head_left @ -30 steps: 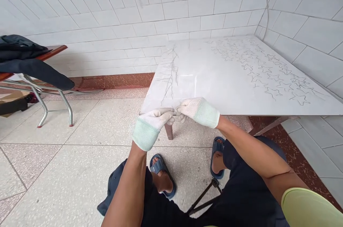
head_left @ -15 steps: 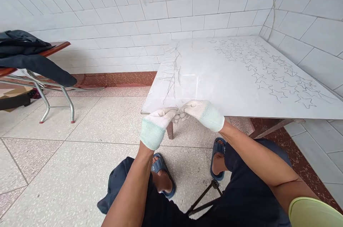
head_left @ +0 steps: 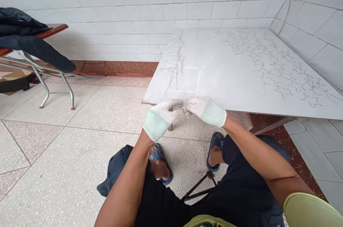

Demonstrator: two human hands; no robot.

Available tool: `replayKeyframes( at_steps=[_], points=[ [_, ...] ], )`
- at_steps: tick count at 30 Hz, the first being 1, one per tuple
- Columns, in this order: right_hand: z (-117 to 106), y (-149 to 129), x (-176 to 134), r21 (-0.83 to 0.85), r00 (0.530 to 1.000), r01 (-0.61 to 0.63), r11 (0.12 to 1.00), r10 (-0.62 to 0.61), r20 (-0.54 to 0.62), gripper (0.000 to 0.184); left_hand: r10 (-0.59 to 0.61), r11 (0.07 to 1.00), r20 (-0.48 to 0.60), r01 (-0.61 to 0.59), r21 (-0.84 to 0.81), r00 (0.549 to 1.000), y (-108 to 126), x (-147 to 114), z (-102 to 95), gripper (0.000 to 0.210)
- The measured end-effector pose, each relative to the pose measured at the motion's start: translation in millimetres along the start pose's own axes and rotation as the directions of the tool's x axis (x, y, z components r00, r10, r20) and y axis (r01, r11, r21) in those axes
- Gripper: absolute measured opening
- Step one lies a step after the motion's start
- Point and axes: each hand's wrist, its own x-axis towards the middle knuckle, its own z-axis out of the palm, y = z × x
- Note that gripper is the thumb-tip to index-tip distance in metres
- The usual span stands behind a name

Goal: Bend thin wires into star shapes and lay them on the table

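Observation:
My left hand and my right hand, both in white gloves with pale green cuffs, meet at the near edge of the white table. Their fingertips are pinched together around a thin wire, a faint bit of which shows below the fingers. Most of its shape is hidden by the gloves. Beyond my left hand, a loose row of thin bent wires lies along the table's left side. Many star-shaped wire outlines are spread over the right part of the white tabletop.
A folding table with dark clothing on it stands at the left. White tiled walls border the tabletop behind and at the right. Below are my sandalled feet and a dark folding stool leg.
The view has tilted down and shifted slightly. My hands stay together at the table edge, the left fingers now a little more raised and the wire showing lower beneath them.

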Motion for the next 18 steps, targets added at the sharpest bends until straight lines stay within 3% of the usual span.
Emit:
replayKeyframes(
  at_steps=[3, 7, 12, 18],
  points=[
    [0.7, -7.5, -1.3, -0.030, 0.999, -0.045, 0.999, 0.045, -0.002, 0.022, 0.178, 0.949, -0.014, -0.168, 0.267, 0.984, 7.5, -3.3, -0.7, 0.016],
    [1.4, -16.3, -3.7, 0.035, 0.992, -0.124, 0.992, 0.124, 0.001, 0.019, 0.338, 0.860, 0.136, -0.364, 0.357, 0.931, 7.6, -3.4, -2.4, 0.029],
    [2.0, -17.2, -8.0, 0.052, 0.997, -0.073, 0.996, 0.074, -0.023, 0.016, 0.416, 0.787, -0.004, -0.358, 0.502, 0.909, 0.5, -5.6, -2.2, 0.026],
    [10.2, -13.9, -6.3, -0.019, 1.000, -0.013, 1.000, 0.012, -0.016, 0.021, 0.436, 0.587, 0.107, -0.372, 0.720, 0.894, 8.1, -6.0, 0.5, 0.031]
  ],
)
